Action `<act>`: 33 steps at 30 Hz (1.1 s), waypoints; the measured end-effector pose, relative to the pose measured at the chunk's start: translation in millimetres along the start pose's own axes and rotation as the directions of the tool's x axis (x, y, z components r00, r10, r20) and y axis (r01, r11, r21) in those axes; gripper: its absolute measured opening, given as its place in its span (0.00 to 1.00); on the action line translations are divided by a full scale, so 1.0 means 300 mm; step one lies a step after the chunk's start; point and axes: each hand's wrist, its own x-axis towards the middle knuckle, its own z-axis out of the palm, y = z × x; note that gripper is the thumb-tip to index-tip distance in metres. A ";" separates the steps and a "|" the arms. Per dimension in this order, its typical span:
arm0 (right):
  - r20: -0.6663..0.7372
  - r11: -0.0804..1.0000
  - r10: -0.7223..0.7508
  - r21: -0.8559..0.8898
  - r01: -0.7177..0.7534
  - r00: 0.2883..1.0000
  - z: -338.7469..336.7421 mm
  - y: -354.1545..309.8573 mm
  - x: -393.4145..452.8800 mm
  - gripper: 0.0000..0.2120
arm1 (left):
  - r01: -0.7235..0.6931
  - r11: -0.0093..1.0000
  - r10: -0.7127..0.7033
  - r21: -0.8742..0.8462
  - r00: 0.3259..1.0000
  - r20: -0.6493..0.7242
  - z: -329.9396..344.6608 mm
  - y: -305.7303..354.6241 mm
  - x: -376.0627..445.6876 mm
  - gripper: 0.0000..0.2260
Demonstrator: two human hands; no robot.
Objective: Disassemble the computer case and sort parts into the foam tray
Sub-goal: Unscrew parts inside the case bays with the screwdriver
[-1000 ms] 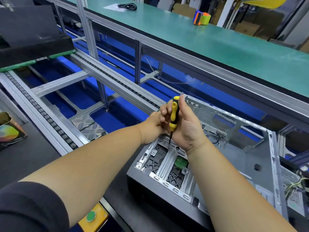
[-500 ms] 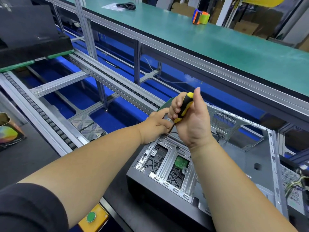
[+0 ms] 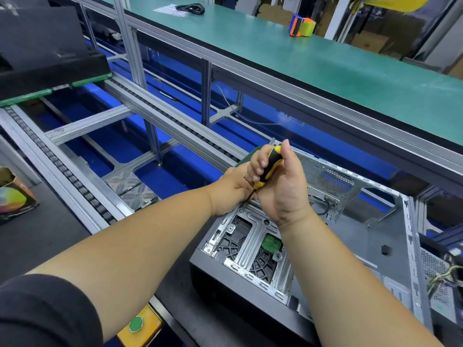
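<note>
Over one computer case (image 3: 325, 246), right hand (image 3: 280, 186) grips one screwdriver (image 3: 269, 167); left hand (image 3: 231, 189) pinches its shaft.

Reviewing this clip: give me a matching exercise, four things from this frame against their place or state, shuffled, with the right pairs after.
Things:
1. screwdriver
2. tape dispenser
3. green button
4. case

Places or states:
A. on the far green bench
B. lies open, metal frame exposed
C. on a yellow box at the near edge
D. gripped in the right hand, tip down at the frame

Pairs: 1-D, 2-A, 3-C, 4-B
</note>
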 end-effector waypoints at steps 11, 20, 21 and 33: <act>0.122 0.985 0.036 -0.171 -0.015 0.992 -0.010 0.003 -0.004 0.18 | 0.074 0.997 -0.074 0.006 0.997 0.007 -0.003 0.005 -0.010 0.10; 0.085 0.967 0.187 -0.189 -0.169 0.979 -0.014 -0.032 -0.003 0.21 | 0.153 0.979 -0.156 0.134 0.988 0.016 0.001 0.005 -0.008 0.12; 0.102 0.967 0.197 -0.186 -0.176 0.975 -0.012 -0.035 -0.002 0.21 | 0.179 0.979 -0.180 0.096 0.984 0.002 0.002 0.010 -0.008 0.12; 0.104 0.982 0.119 -0.158 -0.102 0.987 -0.005 -0.021 -0.011 0.20 | 0.184 0.978 -0.183 0.094 0.983 -0.017 -0.002 0.019 -0.011 0.11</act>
